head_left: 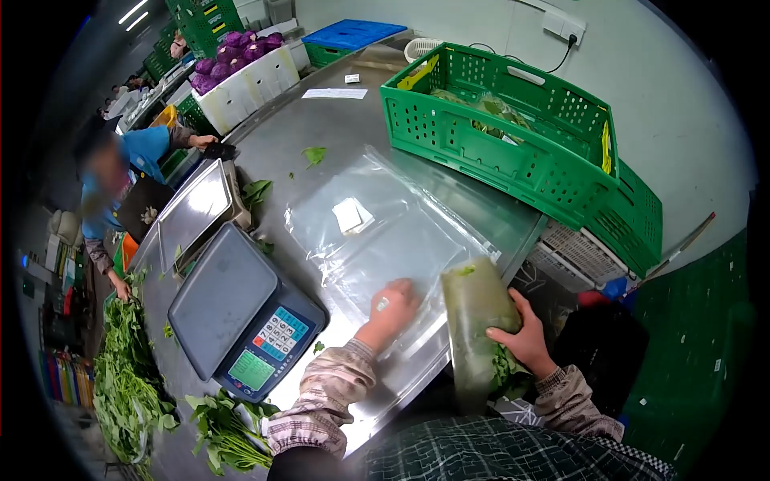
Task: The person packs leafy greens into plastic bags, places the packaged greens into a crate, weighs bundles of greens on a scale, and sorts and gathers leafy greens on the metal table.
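"One long heap of leafy green stalks (128,369) at far left, right?"

"Yep, on the grey steel table (277,156). Co-worker in a blue top (148,151) leans in there, one hand (120,287) at the heap's upper end."

"Next?"

"Silver-topped scale (196,204); purple cabbages (233,56) in a white foam box (249,90) behind it. Then a dark grey flat-topped scale (228,301), lit green display, small bunch of cut green stems (228,433) near its front."

"Left hand (395,305)?"

"On the flat clear plastic bags (393,240) spread mid-table. Fingers bent, blurred; can't tell if they pinch any plastic. White paper square (350,216) farther back, on or under the plastic, can't tell which."

"Right hand (525,337)?"

"Gripping the right side of a filled, cloudy clear plastic bag (469,321), thumb on the near face. Bag's roughly upright at the table's near edge, just right of the flat ones. Green leaves (507,373) show below the hand."

"Far right?"

"Green perforated plastic crate (497,160), yellow end pieces, bagged greens (501,112) inside."
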A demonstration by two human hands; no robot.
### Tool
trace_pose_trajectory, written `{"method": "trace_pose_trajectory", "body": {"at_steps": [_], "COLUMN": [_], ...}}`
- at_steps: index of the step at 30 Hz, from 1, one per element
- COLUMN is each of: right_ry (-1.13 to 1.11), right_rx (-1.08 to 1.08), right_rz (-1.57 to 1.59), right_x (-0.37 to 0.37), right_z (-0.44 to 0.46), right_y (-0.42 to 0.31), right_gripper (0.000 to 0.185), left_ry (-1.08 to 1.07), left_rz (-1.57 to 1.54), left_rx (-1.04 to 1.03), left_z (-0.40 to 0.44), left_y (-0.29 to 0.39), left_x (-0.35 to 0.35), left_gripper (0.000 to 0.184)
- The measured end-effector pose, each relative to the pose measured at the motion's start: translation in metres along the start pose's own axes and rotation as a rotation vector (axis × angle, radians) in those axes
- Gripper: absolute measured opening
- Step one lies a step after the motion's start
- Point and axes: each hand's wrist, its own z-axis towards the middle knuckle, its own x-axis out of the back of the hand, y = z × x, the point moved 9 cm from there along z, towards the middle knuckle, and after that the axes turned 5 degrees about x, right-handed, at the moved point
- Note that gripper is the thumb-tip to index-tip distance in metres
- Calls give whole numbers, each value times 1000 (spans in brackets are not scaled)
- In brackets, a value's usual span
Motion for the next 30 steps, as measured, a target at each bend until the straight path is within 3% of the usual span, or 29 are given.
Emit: {"method": "trace_pose_trajectory", "body": {"at_steps": [4,7,10,11,14,15,18,19,22,24,26,27,30], "right_ry": [145,202,160,132,-45,-77,-199,-254,-320,-234,-242,-295,-211], "right_rx": [-89,-4,236,293,431,357,328,478,413,374,386,293,198], "right_rz": [83,-14,-302,-355,-534,-466,-535,-627,-607,-550,-522,-506,-543], "right_x": [19,21,11,6,-11,-13,-26,-40,-53,-51,-63,-70,-68], "right_z": [-16,-24,-25,-22,-15,-8,2,-1,8,22,24,27,44], "right_y": [21,11,-36,-57,-70,-59,-56,-68,-64,-63,-72,-70,-37], "right_gripper": [82,84,82,81,79,79,81,84,91,100,103,111,107], "left_ry": [65,11,76,109,102,165,222,286,419,455,363,303,275], "left_rz": [241,264,-69,-192,-529,-419,-244,-203,-30,135,127,121,215], "left_rx": [-122,-87,103,58,321,121,3,-32,-186,-341,-524,-581,-679], "left_z": [-7,1,3,5,9,13,5,2,-15,-31,-44,-51,-82], "left_y": [10,-4,-10,-16,-34,-14,28,39,72,96,116,122,119], "left_x": [-22,-33,-5,2,9,24,50,61,89,96,84,76,43], "left_gripper": [13,14,16,17,15,14,10,7,5,11,18,20,34]}}
